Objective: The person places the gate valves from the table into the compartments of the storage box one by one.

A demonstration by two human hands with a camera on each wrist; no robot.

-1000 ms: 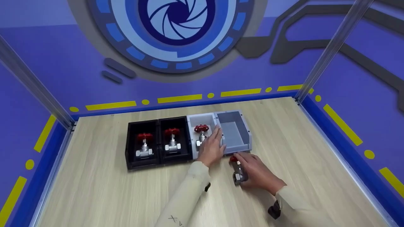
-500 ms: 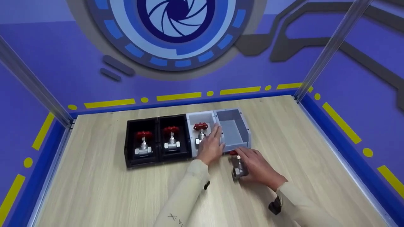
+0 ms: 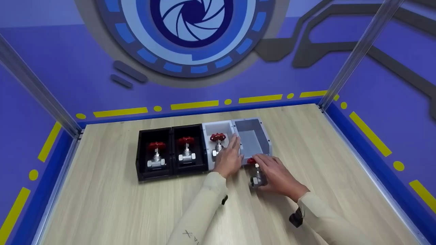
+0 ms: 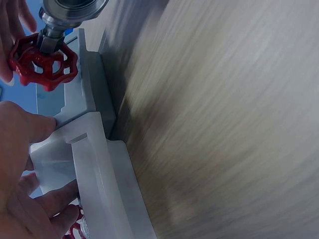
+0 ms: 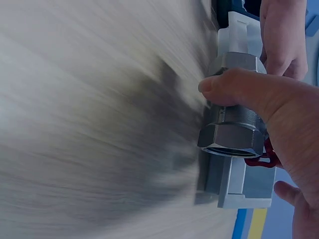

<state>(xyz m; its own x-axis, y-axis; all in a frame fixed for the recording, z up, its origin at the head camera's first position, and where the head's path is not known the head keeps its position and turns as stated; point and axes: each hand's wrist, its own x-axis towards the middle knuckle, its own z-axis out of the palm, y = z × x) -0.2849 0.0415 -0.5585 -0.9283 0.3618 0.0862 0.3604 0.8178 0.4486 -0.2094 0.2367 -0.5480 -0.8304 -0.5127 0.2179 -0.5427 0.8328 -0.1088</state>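
My right hand [image 3: 281,177] grips a metal valve with a red handwheel [image 3: 258,178], raised slightly above the tabletop at the front edge of the grey bin [image 3: 252,146]. In the right wrist view, the thumb lies across the steel valve body [image 5: 232,119]. My left hand [image 3: 229,159] rests with fairly straight fingers over the divider between the white bin [image 3: 218,126] and the grey one. Left wrist view: its thumb touches the corner where these bins meet. Partly behind that hand, another red-wheeled valve [image 3: 218,137] stands in the white bin. No valve shows inside the grey bin.
Two black bins [image 3: 155,177] join the row on the left, each with a red-wheeled valve [image 3: 186,154] in it. The row sits on a wooden table [image 3: 112,204]. Blue-purple panels [image 3: 211,81] and metal posts [image 3: 361,51] enclose the back and sides.
The valve in my right hand has risen a little and moved away from me, toward the grey bin's front edge. My left hand stays on the bins.
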